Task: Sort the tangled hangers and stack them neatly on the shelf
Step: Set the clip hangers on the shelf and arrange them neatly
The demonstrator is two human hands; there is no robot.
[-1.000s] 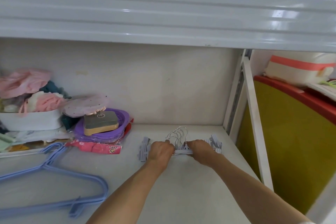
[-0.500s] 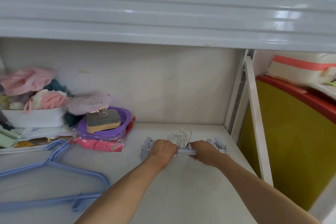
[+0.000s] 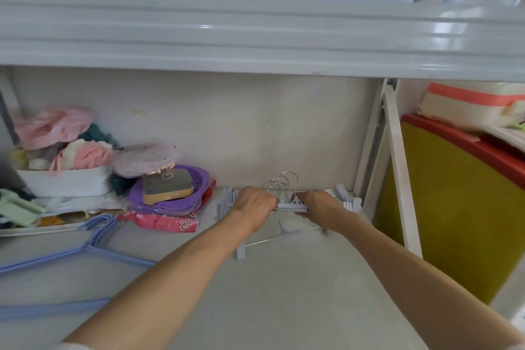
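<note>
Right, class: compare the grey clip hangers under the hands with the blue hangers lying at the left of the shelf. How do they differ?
The grey clip hangers are bunched at the back of the shelf, gripped by the left hand and right hand; the blue hangers lie loose and untouched near the front. The grey ones have metal hooks and clips; the blue ones look like plain blue frames. The blue hangers look larger. Both sets lie on the same shelf.
</note>
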